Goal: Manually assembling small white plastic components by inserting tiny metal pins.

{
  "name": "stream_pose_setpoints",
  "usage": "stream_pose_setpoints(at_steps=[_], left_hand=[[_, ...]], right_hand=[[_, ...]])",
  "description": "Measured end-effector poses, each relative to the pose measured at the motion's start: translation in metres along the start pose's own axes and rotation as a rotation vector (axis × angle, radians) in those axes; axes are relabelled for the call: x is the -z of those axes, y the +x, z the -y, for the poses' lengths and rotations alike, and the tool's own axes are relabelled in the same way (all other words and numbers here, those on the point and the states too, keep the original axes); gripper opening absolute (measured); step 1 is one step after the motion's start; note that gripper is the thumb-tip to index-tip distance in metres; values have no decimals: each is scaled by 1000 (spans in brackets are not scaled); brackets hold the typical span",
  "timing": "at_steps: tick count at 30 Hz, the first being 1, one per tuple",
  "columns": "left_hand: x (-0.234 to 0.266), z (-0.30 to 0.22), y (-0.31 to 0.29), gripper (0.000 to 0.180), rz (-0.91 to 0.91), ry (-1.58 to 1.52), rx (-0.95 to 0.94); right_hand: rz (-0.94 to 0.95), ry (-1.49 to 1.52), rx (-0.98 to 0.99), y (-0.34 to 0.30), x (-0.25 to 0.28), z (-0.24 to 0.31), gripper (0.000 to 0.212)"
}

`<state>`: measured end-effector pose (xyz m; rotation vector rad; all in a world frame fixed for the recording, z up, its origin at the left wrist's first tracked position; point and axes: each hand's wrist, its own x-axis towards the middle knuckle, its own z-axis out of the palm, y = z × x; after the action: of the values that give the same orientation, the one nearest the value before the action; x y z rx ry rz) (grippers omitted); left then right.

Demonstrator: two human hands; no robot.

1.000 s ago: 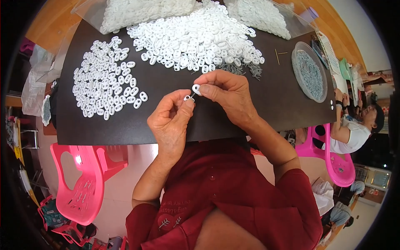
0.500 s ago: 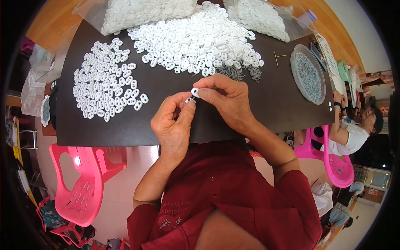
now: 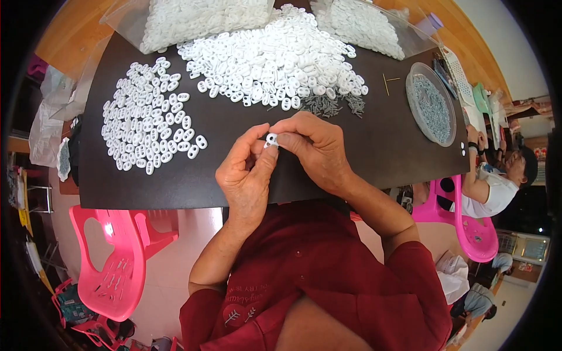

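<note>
Just past the table's near edge, my left hand [image 3: 244, 178] and right hand [image 3: 316, 151] meet, fingertips pinched round small white plastic pieces [image 3: 271, 139] pressed together. Fingers cover part of these, so I cannot see how they join. Beyond my hands lies a large heap of white oval two-holed pieces [image 3: 275, 58]. At its near right edge are small grey pins [image 3: 322, 105]. To the left, more two-holed white pieces [image 3: 143, 117] are spread out in a looser group.
A round clear tub [image 3: 411, 108] of grey pins stands on the right of the dark table [image 3: 234, 196]. Two thin gold-coloured sticks [image 3: 386, 85] lie beside it. Clear bags [image 3: 202, 23] of white pieces are at the back. Pink chairs [image 3: 114, 281] flank me; a person [image 3: 494, 184] sits at right.
Half a second ago the white pieces were slightly apart, one in each hand, with something thin between them. My right hand has brought its piece down against the left one.
</note>
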<state>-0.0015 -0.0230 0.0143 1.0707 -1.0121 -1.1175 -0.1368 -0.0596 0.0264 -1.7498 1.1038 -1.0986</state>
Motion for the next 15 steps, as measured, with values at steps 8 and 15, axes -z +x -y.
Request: stream_pose_setpoints(at_steps=[8,15], left_hand=[[-3,6,1,25,-31,-30,-8],[-4,8,0,23,-21,-147,60]], right_hand=[[-17,26,-34,-4,1,-2,12],[28,-5,63,-8,5,-5,20]])
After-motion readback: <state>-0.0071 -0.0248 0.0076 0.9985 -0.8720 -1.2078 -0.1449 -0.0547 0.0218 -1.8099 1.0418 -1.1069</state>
